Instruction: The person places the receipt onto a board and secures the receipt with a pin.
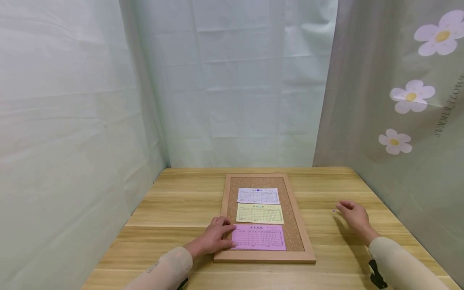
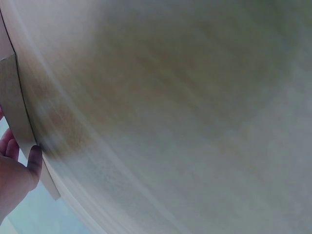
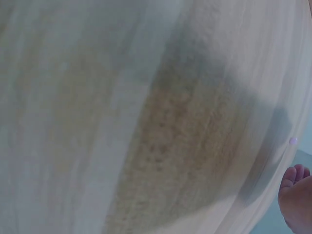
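A wood-framed cork board lies flat on the table, with three printed paper slips in a column. The white slip is farthest, the yellow slip in the middle, the pink slip nearest. My left hand rests over the board's left frame, its straight fingers and thumb touching the pink slip's left edge. Over the right of the table, my right hand is loosely bent. A small purple object is just beyond its fingertips, with a gap between them in the right wrist view.
The wood-grain table stretches out on both sides of the board. Pale curtains enclose it at the back and sides, the right one printed with white flowers.
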`<state>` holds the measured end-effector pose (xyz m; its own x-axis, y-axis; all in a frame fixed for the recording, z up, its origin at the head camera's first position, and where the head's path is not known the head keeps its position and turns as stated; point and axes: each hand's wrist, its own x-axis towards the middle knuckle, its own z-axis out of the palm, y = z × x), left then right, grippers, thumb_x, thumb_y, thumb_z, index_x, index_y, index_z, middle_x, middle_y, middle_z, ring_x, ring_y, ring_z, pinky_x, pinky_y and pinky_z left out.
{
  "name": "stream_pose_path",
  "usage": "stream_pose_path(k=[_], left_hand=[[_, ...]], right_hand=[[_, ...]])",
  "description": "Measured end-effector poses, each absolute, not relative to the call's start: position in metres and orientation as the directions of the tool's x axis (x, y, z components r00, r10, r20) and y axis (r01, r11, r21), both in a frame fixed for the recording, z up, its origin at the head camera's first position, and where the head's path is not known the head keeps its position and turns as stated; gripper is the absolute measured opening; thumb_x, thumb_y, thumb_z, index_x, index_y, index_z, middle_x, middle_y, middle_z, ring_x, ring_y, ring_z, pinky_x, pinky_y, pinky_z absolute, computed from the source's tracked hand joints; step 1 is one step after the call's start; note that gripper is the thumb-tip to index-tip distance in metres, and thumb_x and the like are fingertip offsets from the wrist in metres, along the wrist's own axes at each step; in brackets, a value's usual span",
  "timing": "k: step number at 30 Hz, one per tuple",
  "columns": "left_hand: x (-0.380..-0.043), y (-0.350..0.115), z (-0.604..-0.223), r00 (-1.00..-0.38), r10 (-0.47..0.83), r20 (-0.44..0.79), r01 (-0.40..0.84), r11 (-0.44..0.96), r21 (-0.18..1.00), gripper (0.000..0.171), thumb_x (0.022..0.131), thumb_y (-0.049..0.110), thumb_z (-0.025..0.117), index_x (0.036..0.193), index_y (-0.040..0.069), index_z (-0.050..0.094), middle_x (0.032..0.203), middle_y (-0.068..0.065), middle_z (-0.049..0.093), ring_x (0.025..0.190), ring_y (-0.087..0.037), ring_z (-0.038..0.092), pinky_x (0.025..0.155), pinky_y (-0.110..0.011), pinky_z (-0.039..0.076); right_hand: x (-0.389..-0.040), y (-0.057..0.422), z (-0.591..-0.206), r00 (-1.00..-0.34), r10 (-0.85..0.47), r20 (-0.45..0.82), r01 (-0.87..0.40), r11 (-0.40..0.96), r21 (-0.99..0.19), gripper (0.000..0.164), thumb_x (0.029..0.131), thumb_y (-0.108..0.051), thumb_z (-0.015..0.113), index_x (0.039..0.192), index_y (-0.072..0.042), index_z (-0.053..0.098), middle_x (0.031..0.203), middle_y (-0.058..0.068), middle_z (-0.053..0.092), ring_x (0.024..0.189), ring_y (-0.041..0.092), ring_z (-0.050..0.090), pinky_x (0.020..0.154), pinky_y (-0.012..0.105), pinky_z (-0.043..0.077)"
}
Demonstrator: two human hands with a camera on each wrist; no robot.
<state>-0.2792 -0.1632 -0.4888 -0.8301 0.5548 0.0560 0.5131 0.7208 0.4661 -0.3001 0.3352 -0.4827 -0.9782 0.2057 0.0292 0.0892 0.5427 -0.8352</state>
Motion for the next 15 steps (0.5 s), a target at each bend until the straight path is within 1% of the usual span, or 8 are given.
stream_pose_path(k=[4,9,15], left_hand=[[-0.2789,-0.1629,-0.4884,-0.829,0.556,0.061,0.517,0.722,0.46,0.06,0.087,0.041,0.075,0.135,0.006,0.062,0.128,-0.005,0.047,0.118,-0.026,0.039,0.099,-0.044,0.037],[-0.2784,-0.1626,-0.4883,-0.825,0.561,0.074,0.527,0.715,0.459,0.059,0.087,0.04,0.076,0.134,0.006,0.062,0.127,-0.005,0.048,0.118,-0.026,0.039,0.099,-0.045,0.037],[-0.2783,-0.1622,-0.4888,-0.832,0.551,0.066,0.515,0.723,0.461,0.06,0.087,0.042,0.075,0.135,0.007,0.062,0.127,-0.005,0.048,0.119,-0.027,0.039,0.099,-0.045,0.037]], right_hand=[[-0.3015,0.339,-0.4836,-0.982,0.186,0.021,0.084,0.541,-0.837,0.058,0.105,-0.033,0.048,0.138,0.014,0.046,0.14,0.035,0.045,0.127,0.049,0.043,0.099,0.054,0.04],[-0.3019,0.3429,-0.4879,-0.986,0.163,0.033,0.068,0.574,-0.816,0.056,0.105,-0.031,0.05,0.134,0.016,0.047,0.136,0.037,0.047,0.125,0.05,0.044,0.098,0.055,0.039],[-0.3031,0.3451,-0.4922,-0.987,0.157,0.017,0.078,0.58,-0.811,0.057,0.105,-0.032,0.05,0.135,0.016,0.046,0.138,0.037,0.045,0.126,0.052,0.041,0.099,0.057,0.038]])
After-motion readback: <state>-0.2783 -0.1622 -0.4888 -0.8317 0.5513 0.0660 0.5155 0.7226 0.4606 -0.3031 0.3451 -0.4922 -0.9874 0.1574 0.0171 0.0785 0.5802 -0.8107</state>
